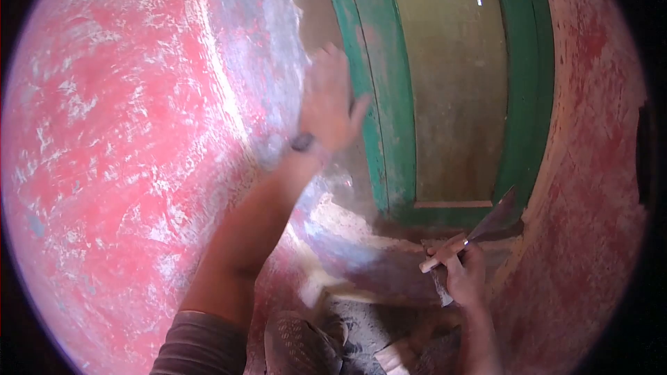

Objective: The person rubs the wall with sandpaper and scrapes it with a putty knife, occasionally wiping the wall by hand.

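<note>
My left hand is raised over the plastered reveal beside the green window frame, its fingers apart and slightly blurred, with nothing in it. A dark band is on that wrist. Lower right, my right hand is closed around the wooden handle of a trowel, whose pointed metal blade tilts up and to the right before the frame's bottom corner. A second small scraper-like blade hangs below the same hand; how it is held is partly hidden.
A red, patchy wall fills the left, and another red wall stands at the right. The window's pane is dull and yellowish. Below the sill are my legs, partly seen, and a grey floor.
</note>
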The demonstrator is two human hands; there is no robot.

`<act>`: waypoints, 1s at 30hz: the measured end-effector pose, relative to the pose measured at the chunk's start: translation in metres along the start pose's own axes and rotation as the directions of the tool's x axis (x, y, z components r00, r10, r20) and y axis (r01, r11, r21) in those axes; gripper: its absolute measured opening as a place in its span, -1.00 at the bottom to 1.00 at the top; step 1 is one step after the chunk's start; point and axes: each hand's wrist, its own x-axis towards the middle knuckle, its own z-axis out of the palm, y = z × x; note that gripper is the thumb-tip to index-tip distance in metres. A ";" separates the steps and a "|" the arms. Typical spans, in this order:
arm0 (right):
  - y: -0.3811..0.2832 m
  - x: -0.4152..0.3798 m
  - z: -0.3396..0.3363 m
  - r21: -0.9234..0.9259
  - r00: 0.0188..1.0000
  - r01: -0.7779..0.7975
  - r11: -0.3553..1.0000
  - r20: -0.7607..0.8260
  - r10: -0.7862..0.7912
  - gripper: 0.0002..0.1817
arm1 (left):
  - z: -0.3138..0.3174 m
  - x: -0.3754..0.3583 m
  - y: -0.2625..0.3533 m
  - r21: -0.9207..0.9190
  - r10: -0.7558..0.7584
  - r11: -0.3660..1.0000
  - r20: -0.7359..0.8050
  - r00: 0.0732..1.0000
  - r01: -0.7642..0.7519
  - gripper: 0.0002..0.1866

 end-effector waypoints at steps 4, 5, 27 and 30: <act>0.008 0.003 0.010 -0.008 0.998 -0.069 0.998 -0.008 0.069 -0.84 | 0.027 -0.081 -0.014 -0.117 0.403 0.913 0.410 0.818 -0.391 0.03; 0.012 0.003 0.010 0.002 0.996 -0.090 0.996 -0.010 0.090 -0.84 | 0.027 -0.088 -0.026 -0.166 0.435 0.900 0.413 0.800 -0.404 0.03; 0.047 0.018 0.024 -0.267 0.999 0.044 0.963 -0.010 -0.048 -0.80 | -0.006 -0.056 -0.069 -0.102 0.438 0.895 0.381 0.814 -0.434 -0.03; 0.067 0.023 0.010 -0.272 0.999 0.004 0.962 -0.044 -0.016 -0.80 | -0.031 0.014 -0.081 0.081 0.302 0.947 0.112 0.947 -0.312 -0.06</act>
